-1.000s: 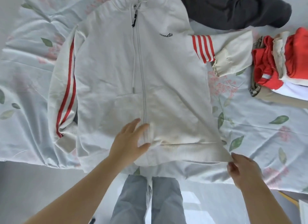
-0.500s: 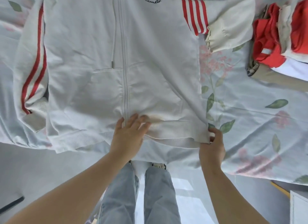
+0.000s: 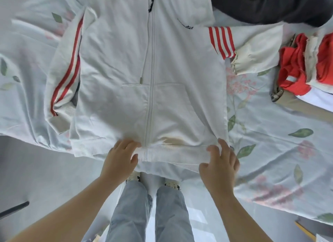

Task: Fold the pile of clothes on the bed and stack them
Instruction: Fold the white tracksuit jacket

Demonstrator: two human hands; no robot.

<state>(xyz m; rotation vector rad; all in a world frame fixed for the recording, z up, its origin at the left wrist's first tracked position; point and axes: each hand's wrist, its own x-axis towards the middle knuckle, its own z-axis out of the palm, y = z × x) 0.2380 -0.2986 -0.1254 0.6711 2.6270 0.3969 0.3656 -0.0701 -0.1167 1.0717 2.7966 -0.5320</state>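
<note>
Head view, sole entry.

Hands: both at the near edge of the bed and apart from each other. Our left hand lies with its fingers fairly straight on the ribbed hem, just beside the foot of the zip. Whether its thumb tucks under the cloth we cannot tell, as the edge is blurred. Our right hand sits at the hem's right corner, fingers curled over the top and thumb at the lower edge, pinching the rib.

Item in hand: white zip jacket, front up, zipped, spread flat on the floral bed sheet, collar away from us. The striped sleeve on our left lies alongside the body. The striped sleeve on our right juts sideways with its cuff doubled back. There is a brownish mark just above the hem.

Other stock: a folded stack of red and pale pieces at the right, well apart from the jacket, and a dark garment unfolded at the top.

Handling, as we judge it: soft, fairly thick knit, limp and light, not slippery and not fragile. It will sag wherever it is unsupported. The firmest holds are the ribbed hem corners and the shoulder seams. The sleeves want laying across the body before the hem is carried up to the collar.
</note>
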